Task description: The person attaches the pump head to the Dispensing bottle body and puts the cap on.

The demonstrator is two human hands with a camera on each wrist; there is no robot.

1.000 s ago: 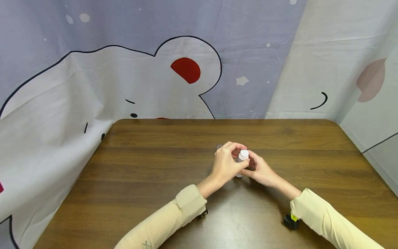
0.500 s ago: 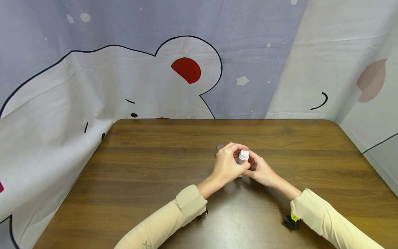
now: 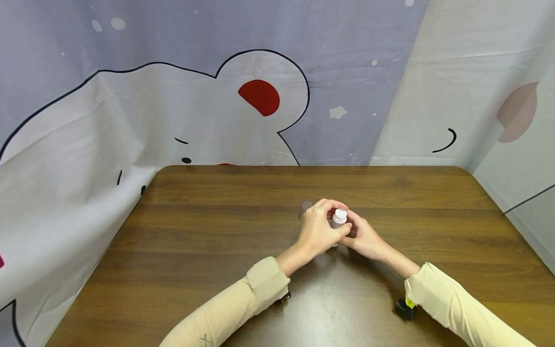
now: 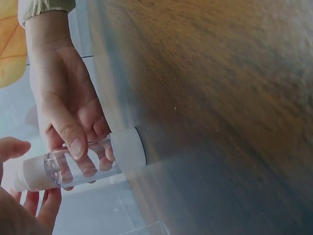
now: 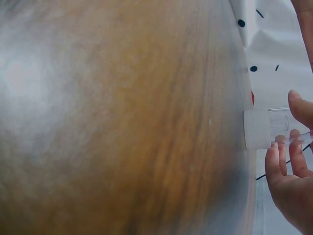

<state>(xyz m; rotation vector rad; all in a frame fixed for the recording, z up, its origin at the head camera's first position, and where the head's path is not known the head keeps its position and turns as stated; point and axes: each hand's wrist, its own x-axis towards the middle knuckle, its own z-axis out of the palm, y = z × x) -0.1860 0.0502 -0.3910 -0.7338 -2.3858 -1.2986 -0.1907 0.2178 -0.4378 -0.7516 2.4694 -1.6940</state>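
A slim bottle stands upright on the table, with a clear body, a white base (image 4: 128,149) and a white top (image 3: 340,216). My right hand (image 3: 366,239) grips the clear body, its thumb across the near side in the left wrist view. Around the upper part curls my left hand (image 3: 315,230), fingers behind and thumb in front. The left fingers (image 4: 49,208) lie at the white collar (image 4: 35,174). In the right wrist view, right fingertips (image 5: 274,147) meet the bottle just above its base.
Just behind my left hand stands a see-through cap (image 3: 307,205), partly hidden. The brown wooden table (image 3: 208,226) reaches back to a printed curtain (image 3: 347,86). Small black devices (image 3: 405,309) sit under both sleeve cuffs.
Over the last second my left hand has shifted slightly to the right at the bottle's top. The right hand keeps its hold, and the bottle stays almost in place.
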